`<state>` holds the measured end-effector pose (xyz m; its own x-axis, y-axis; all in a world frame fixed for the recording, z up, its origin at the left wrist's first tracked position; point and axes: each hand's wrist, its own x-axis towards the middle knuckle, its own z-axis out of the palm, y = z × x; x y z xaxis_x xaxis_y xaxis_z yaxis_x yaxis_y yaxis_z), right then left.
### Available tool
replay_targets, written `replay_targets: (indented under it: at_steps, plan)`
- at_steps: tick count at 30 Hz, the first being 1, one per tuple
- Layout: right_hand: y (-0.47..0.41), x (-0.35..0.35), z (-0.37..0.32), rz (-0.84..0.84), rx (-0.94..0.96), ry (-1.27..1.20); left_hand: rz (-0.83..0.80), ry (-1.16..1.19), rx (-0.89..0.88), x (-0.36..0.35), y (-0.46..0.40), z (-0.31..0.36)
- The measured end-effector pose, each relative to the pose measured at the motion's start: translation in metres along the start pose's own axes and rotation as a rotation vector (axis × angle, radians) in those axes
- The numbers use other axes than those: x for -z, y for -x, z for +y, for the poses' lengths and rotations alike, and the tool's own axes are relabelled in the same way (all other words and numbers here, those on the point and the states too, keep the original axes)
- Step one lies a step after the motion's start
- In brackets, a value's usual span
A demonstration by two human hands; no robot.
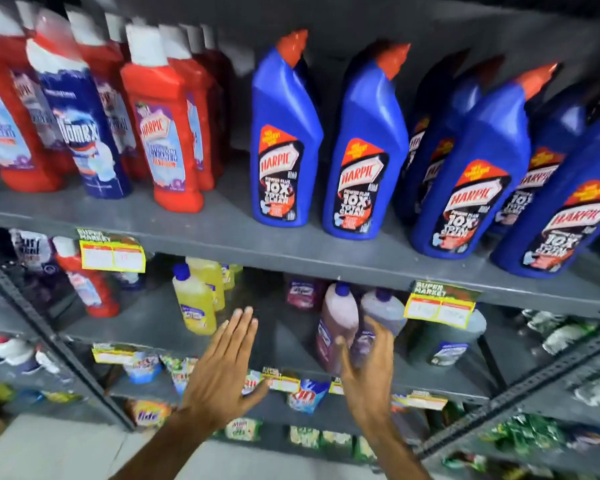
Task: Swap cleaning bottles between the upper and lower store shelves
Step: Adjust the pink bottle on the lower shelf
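Observation:
On the upper shelf (222, 233) stand red Harpic bottles (167, 133), one blue Domex bottle (84, 126) and, to the right, several blue Harpic bottles (284, 150). The lower shelf (146, 323) holds yellow bottles (193, 306), a pink bottle (336, 320) and a purple bottle (383, 310). My left hand (226, 362) is flat and open, with its fingertips just right of the front yellow bottle. My right hand (364, 372) is cupped in front of the pink and purple bottles, thumb by the pink one and fingers by the purple one. Both bottles stand on the shelf. Motion blur hides whether the hand touches them.
Yellow price tags (111, 258) hang from the shelf edges. A red bottle (87, 289) stands at the lower shelf's left, and a dark bottle (447, 341) at its right. Detergent packets (305, 396) fill the shelves below. A slotted metal upright (32, 317) runs along the left.

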<state>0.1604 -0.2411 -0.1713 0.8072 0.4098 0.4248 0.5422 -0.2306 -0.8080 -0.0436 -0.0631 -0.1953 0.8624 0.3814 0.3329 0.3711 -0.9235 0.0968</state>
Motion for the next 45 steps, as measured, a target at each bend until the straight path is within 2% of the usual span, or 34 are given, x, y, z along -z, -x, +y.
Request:
replay_targets:
  at_steps: [4,8,17,23,26,34,45]
  plan:
    - [0.016,-0.025,0.036,-0.061,-0.212,-0.026,-0.123,0.010,0.064,-0.045,0.010,-0.021]
    - [0.010,-0.054,0.073,-0.029,-0.327,-0.096,-0.242,0.032,0.115,-0.090,-0.012,-0.044]
    - [0.017,-0.090,0.114,0.000,-0.292,-0.075,-0.399,0.072,0.263,-0.173,-0.041,-0.062]
    - [0.020,-0.091,0.117,0.023,-0.329,-0.094,-0.384,0.058,0.238,-0.191,-0.040,-0.066]
    - [0.018,-0.098,0.115,-0.053,-0.350,-0.091,-0.376,0.051,0.232,-0.192,-0.038,-0.068]
    - [-0.015,-0.120,0.122,-0.460,-0.295,-0.203,-0.368,0.104,0.237,-0.193,-0.037,-0.063]
    - [-0.017,-0.142,0.154,-0.556,-0.339,-0.138,-0.348,0.104,0.271,-0.197,-0.036,-0.065]
